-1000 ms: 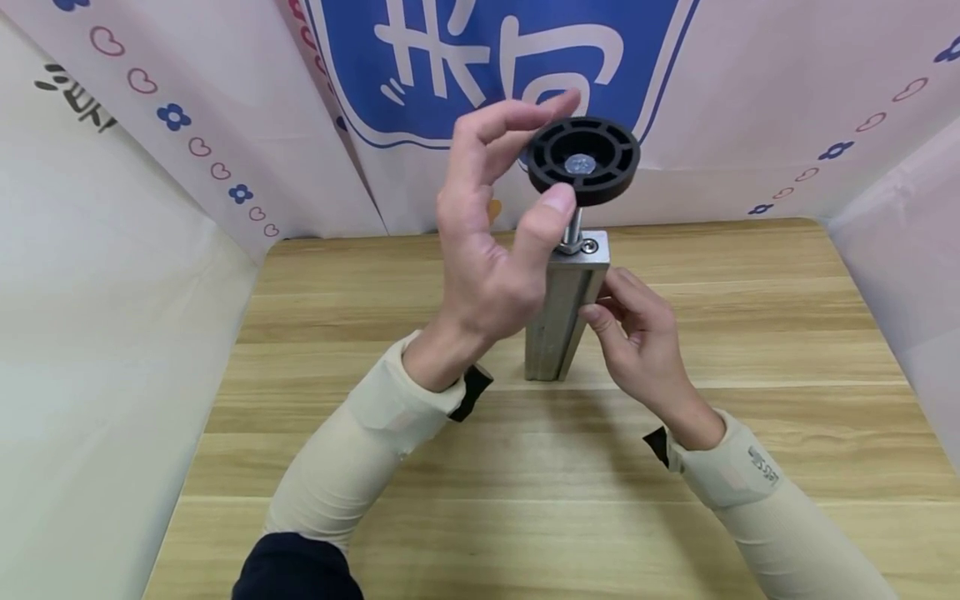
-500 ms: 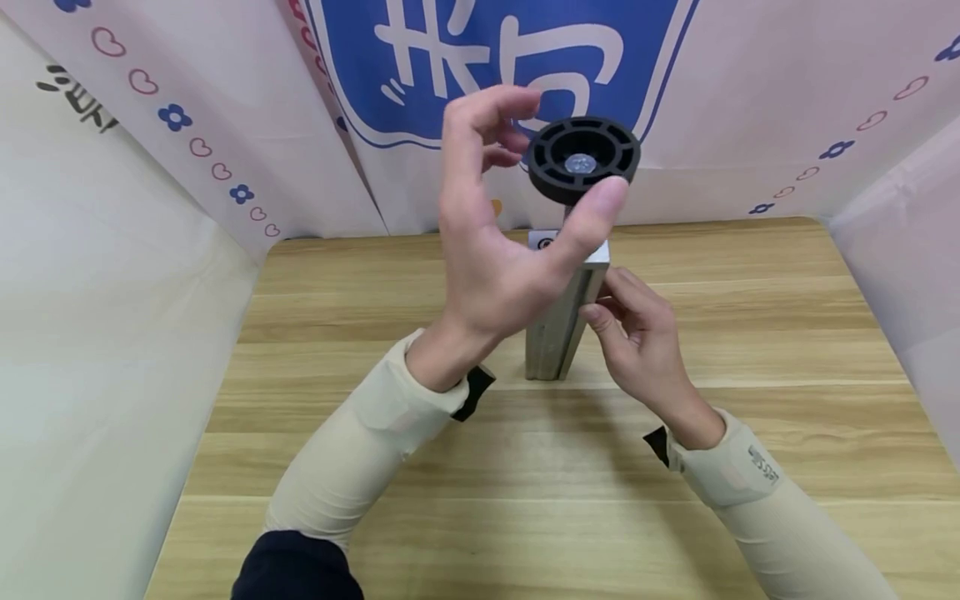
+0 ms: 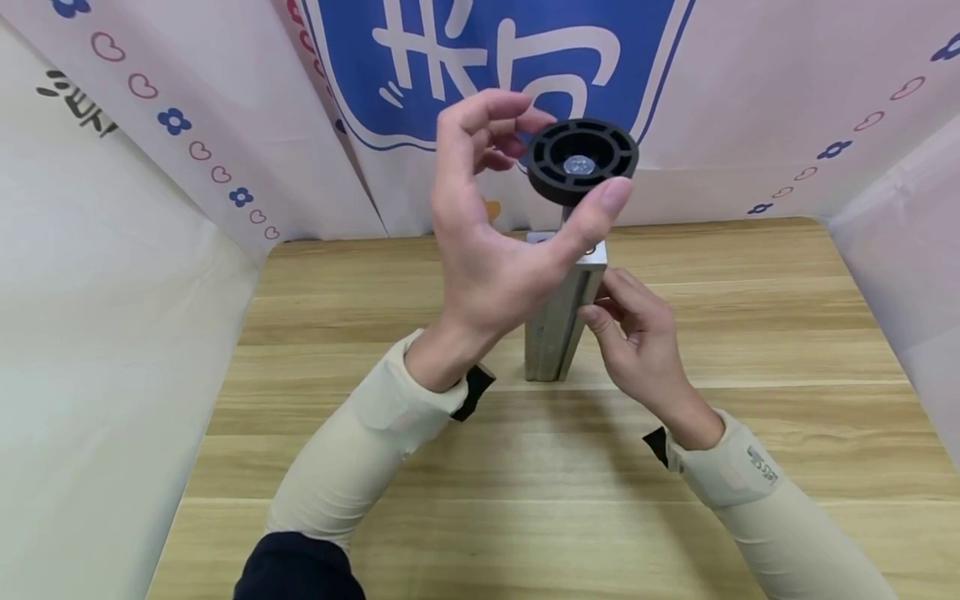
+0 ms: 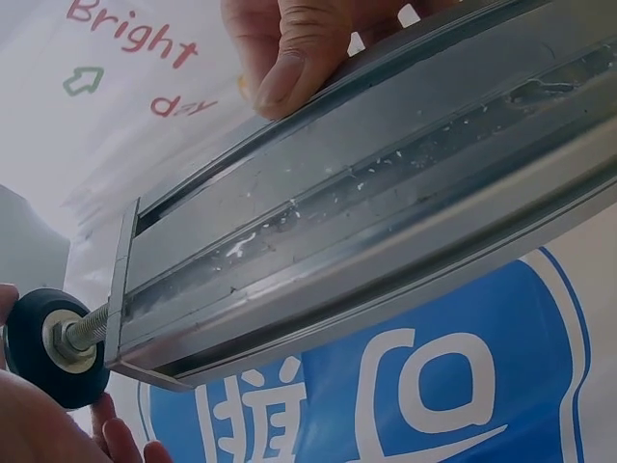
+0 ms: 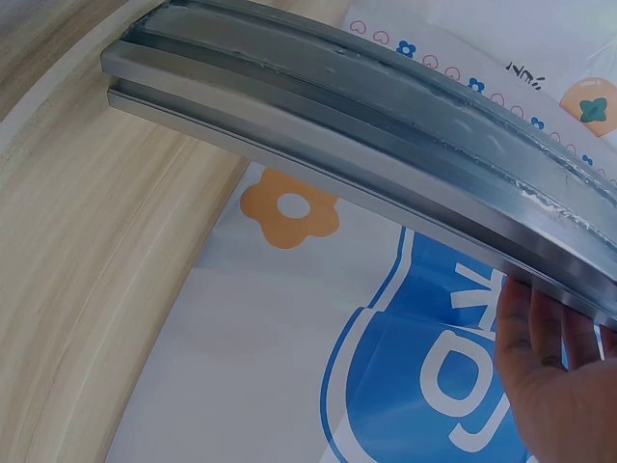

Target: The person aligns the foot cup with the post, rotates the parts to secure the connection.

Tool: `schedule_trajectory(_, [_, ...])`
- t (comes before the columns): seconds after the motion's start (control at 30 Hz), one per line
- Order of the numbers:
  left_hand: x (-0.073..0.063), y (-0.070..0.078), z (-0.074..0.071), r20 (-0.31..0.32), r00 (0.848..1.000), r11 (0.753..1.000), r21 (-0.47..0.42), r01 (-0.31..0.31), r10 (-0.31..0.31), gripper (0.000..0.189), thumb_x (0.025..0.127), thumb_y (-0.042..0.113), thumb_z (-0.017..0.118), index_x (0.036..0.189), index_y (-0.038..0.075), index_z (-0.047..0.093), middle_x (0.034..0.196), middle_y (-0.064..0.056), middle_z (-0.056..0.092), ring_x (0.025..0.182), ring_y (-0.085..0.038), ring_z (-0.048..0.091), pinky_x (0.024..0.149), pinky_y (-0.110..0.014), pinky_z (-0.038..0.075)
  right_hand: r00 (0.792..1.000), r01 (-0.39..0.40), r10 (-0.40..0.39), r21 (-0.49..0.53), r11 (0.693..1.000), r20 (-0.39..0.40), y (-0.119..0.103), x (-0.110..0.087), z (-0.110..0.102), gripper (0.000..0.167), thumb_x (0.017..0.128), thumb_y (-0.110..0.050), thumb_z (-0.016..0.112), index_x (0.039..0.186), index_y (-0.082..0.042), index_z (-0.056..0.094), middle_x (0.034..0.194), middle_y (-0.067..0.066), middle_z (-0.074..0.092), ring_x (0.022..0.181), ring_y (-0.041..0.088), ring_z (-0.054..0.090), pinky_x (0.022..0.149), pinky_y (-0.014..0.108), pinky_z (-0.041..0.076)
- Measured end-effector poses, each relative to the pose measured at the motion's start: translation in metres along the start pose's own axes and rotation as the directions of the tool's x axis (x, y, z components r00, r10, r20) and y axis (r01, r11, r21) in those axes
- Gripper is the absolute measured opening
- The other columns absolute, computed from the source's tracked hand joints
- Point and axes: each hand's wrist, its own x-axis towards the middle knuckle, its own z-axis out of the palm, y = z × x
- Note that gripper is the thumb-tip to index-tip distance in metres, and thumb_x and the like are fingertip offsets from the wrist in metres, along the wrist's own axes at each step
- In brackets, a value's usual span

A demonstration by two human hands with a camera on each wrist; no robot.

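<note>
An aluminium extrusion profile stands upright on the table in the head view. A black round levelling foot tops it on a threaded stud, with a bolt head showing in its middle. My left hand curls around the foot, thumb at the near rim and fingers at the far left. Lower down, my right hand grips the profile's right side between thumb and fingers. The left wrist view shows the right thumb against the profile. In the right wrist view, the right fingers meet its lower edge.
The wood-grain table lies beneath both arms. A printed backdrop with a blue sign rises right behind its far edge, and white sheets hang at the sides.
My left thumb has slid right along the foot's near rim, and the left fingers have drawn back left, then edged toward the rim again. The right hand holds its place on the profile.
</note>
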Motion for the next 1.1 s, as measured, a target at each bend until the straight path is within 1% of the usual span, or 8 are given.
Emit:
schedule_trajectory(0.27, [-0.0018,-0.0021,-0.0014,0.009,1.000,0.996,-0.084,-0.009,0.010,0.053,0.082,0.019,0.071,0.119,-0.013,0.049,0.115,-0.026,0.073,0.099,-0.020,0.065,0.093,-0.027,0.044,1.000,0.000,0.000,0.007,1.000,0.002,-0.0019,0.0004,0.0003,0.055,0.100,-0.032,0.064,0.133,0.012,0.064,0.113,-0.013,0.070,0.098,0.006,0.066,0.088,0.019,0.061])
schedule_trajectory(0.47, [-0.0031,-0.0023,-0.0019,0.064,0.998,0.983,-0.181,0.019,-0.008,0.044,0.090,0.016,0.054,0.119,-0.017,0.048,0.118,-0.033,0.071,0.100,-0.031,0.072,0.095,-0.034,0.054,1.000,-0.013,0.013,0.002,1.000,-0.002,-0.0035,0.0006,0.0007,0.054,0.100,-0.030,0.064,0.132,0.013,0.065,0.113,-0.013,0.070,0.099,0.006,0.067,0.088,0.019,0.061])
schedule_trajectory(0.57, [-0.0039,-0.0037,-0.0024,0.090,0.996,0.977,-0.211,0.030,-0.011,0.042,0.092,0.013,0.049,0.121,-0.018,0.046,0.120,-0.035,0.069,0.101,-0.035,0.073,0.100,-0.038,0.056,1.000,-0.022,0.022,-0.003,1.000,-0.007,-0.0033,0.0004,0.0009,0.050,0.101,-0.027,0.064,0.133,0.011,0.065,0.113,-0.012,0.070,0.098,0.007,0.067,0.088,0.020,0.061])
schedule_trajectory(0.63, [-0.0051,-0.0047,-0.0027,0.094,0.995,0.977,-0.212,0.032,-0.012,0.042,0.094,0.012,0.047,0.122,-0.019,0.046,0.121,-0.036,0.068,0.104,-0.037,0.073,0.103,-0.039,0.056,1.000,-0.026,0.026,-0.006,1.000,-0.009,-0.0032,0.0001,0.0009,0.049,0.101,-0.026,0.063,0.134,0.010,0.065,0.113,-0.012,0.070,0.099,0.007,0.067,0.088,0.020,0.061])
schedule_trajectory(0.73, [-0.0074,-0.0061,-0.0035,0.080,0.997,0.983,-0.185,0.023,-0.008,0.040,0.095,0.011,0.045,0.122,-0.018,0.046,0.124,-0.035,0.067,0.111,-0.037,0.070,0.106,-0.035,0.050,1.000,-0.028,0.027,-0.007,1.000,-0.007,-0.0033,-0.0002,0.0009,0.048,0.101,-0.025,0.064,0.134,0.009,0.065,0.114,-0.011,0.071,0.098,0.008,0.068,0.088,0.020,0.061])
schedule_trajectory(0.87, [-0.0093,-0.0070,-0.0055,0.046,0.999,0.992,-0.129,0.006,0.000,0.040,0.095,0.013,0.045,0.123,-0.016,0.048,0.125,-0.032,0.066,0.115,-0.032,0.064,0.103,-0.030,0.042,1.000,-0.023,0.023,-0.006,1.000,-0.001,-0.0034,0.0004,0.0012,0.046,0.101,-0.024,0.064,0.134,0.009,0.066,0.113,-0.010,0.071,0.097,0.009,0.067,0.087,0.022,0.062])
schedule_trajectory(0.97, [-0.0084,-0.0061,-0.0053,0.033,0.999,0.993,-0.114,0.006,-0.002,0.044,0.092,0.017,0.050,0.123,-0.015,0.050,0.125,-0.030,0.064,0.113,-0.028,0.060,0.102,-0.030,0.042,1.000,-0.018,0.018,-0.005,1.000,-0.001,-0.0025,0.0008,0.0011,0.048,0.101,-0.025,0.064,0.133,0.010,0.066,0.113,-0.011,0.071,0.097,0.009,0.067,0.087,0.022,0.062])
schedule_trajectory(1.1, [-0.0053,-0.0035,-0.0026,0.033,0.999,0.996,-0.083,0.018,-0.015,0.053,0.086,0.024,0.062,0.123,-0.013,0.053,0.123,-0.026,0.064,0.112,-0.020,0.057,0.101,-0.031,0.045,1.000,-0.013,0.013,0.006,1.000,-0.007,-0.0008,0.0003,0.0006,0.054,0.100,-0.031,0.064,0.132,0.012,0.065,0.110,-0.011,0.070,0.095,0.008,0.066,0.087,0.022,0.062])
